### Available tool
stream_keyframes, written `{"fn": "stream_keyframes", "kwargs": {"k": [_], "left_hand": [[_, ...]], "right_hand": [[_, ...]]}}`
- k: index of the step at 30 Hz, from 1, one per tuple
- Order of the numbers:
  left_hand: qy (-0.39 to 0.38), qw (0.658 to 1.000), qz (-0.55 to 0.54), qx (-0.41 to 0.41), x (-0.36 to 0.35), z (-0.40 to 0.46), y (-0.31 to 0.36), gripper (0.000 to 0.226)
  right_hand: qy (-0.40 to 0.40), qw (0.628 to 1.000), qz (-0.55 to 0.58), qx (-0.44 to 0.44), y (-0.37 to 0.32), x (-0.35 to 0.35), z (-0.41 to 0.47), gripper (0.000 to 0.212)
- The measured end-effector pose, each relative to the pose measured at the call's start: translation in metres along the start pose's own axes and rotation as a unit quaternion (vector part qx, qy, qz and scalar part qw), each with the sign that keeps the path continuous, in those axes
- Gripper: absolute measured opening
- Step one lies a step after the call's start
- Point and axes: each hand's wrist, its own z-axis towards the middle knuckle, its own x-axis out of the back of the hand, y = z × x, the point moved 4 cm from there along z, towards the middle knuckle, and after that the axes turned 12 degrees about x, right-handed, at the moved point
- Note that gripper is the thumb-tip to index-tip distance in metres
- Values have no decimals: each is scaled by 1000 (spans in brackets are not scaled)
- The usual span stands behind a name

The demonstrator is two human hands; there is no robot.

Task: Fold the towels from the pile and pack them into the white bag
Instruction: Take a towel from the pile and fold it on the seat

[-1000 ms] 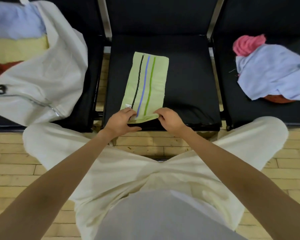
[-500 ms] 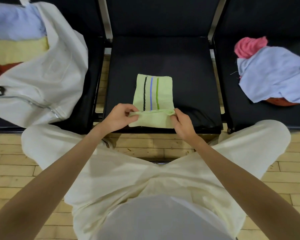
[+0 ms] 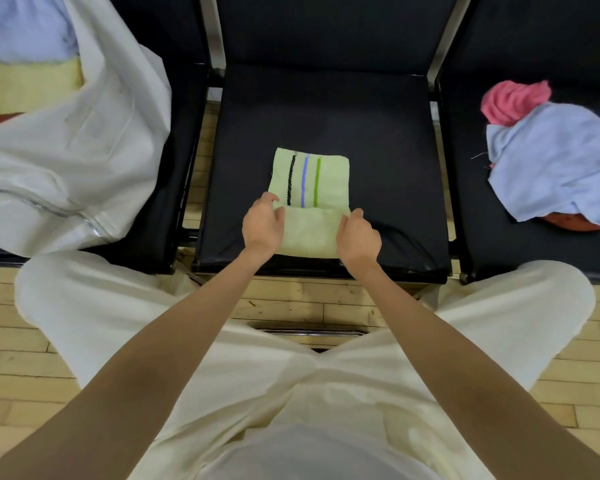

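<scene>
- Here is the light green towel [image 3: 310,199], lying on the middle black seat [image 3: 378,133], nearer the seat's front edge than its back.
- Its near part is folded up over itself, a plain flap covering the near ends of the three stripes (black, blue, green, running away from the person).
- The left hand [image 3: 262,225] is at the flap's left edge: the thumb lies on top of the cloth and the fingers curl at the folded corner, pinching it.
- The right hand [image 3: 359,235] mirrors that at the flap's right edge, fingers curled round the fold, with the fingertips [image 3: 355,213] right at the flap's far corner.
- So the towel sits between the two hands, the flap's top edge level with the fingertips and the striped part stretching beyond them toward the seat back.
- On the left seat [image 3: 184,140] slumps the white bag [image 3: 84,150], its zip edge hanging toward the front corner; folded blue, yellow and red cloth shows in its mouth at the far left.
- On the right seat [image 3: 499,254] waits the pile [image 3: 555,161]: a pale blue towel on top, a pink one behind it, a rust-red one peeking out beneath.
- Below the seats is a wooden floor [image 3: 291,299], and the person's pale trousers fill the foreground.
</scene>
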Motion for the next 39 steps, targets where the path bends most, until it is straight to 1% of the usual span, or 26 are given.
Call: {"fn": "stream_keyframes", "kwargs": {"k": [2,4,5,7,8,10,12,13,15,17,19,22,25,28,31,33,34,36,37,39], "left_hand": [[1,1000,20,-13,-4,2,-7,29],[19,999,31,-35,0,2,-11,35],[32,997,44,-58,4,0,-12,38],[45,987,72,-139,16,-6,-12,36],[35,978,80,-188,21,-10,-12,32],[-31,960,90,-265,26,-20,-15,25],[-131,945,103,-282,27,-27,-25,34],[-169,940,116,-273,27,-28,-30,42],[-197,938,135,-251,28,-26,-38,55],[-202,939,148,-236,29,-20,-39,58],[-210,934,173,-233,28,-15,-36,58],[-202,930,201,-232,25,-10,-27,56],[-156,943,187,-226,27,-13,-21,47],[-129,962,132,-199,37,-17,-17,33],[-147,971,80,-171,50,-24,-10,9],[-168,973,46,-153,57,-29,-6,6],[-179,973,19,-146,59,-31,-3,4],[-177,975,-47,-127,63,-32,4,4],[-166,977,-84,-105,64,-32,7,5],[-140,973,-180,-27,60,-31,10,11]], "right_hand": [[-8,1000,-15,-9,0,-2,2,17],[16,999,-29,-7,0,3,5,22],[36,999,-34,7,1,6,5,25],[43,996,-24,78,2,12,4,31],[33,992,-8,123,3,14,3,34],[7,980,31,197,6,18,-4,34],[-53,968,83,230,11,19,-12,37],[-101,962,102,230,13,16,-14,43],[-192,950,100,225,19,11,-19,61],[-228,941,59,242,21,11,-18,74],[-230,941,50,243,19,13,-15,77],[-211,947,49,237,15,13,-8,72],[-179,949,36,259,13,8,-7,61],[-131,950,102,264,15,16,-8,35],[-98,952,174,232,19,34,-7,10],[-68,947,237,203,21,43,-11,23],[-58,939,282,186,22,45,-12,24],[-37,923,361,128,25,41,-12,14],[-24,914,394,98,25,38,-11,17],[7,892,450,34,24,31,-8,20]]}}
